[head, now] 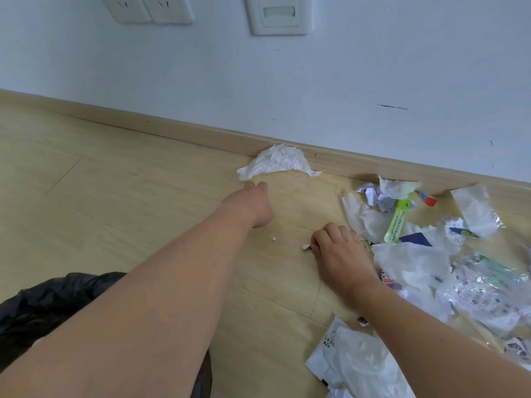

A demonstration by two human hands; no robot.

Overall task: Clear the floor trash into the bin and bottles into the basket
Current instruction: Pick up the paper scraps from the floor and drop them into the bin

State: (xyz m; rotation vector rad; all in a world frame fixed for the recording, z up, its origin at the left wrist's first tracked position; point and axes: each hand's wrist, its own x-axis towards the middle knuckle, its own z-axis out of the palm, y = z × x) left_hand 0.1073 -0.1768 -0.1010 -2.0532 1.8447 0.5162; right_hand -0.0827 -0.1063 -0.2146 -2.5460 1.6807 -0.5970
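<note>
A crumpled white tissue (277,162) lies on the wooden floor against the skirting board. My left hand (251,206) reaches toward it, fingertips just short of its near left edge, holding nothing. My right hand (336,248) rests low on the floor, its fingers pinched on a small white scrap (306,246). A tiny white crumb (273,239) lies between the hands. To the right spreads a pile of trash: tissues, clear wrappers (485,288), crumpled paper (373,195) and a green packet (398,222). The bin with a black bag (43,303) sits at lower left under my left arm.
A white wall with sockets (149,8) and a switch plate (277,14) rises behind the skirting board. A white plastic bag (347,357) lies near my right forearm. A red-capped item (428,200) lies by the skirting at right. No basket or bottle is clearly in view.
</note>
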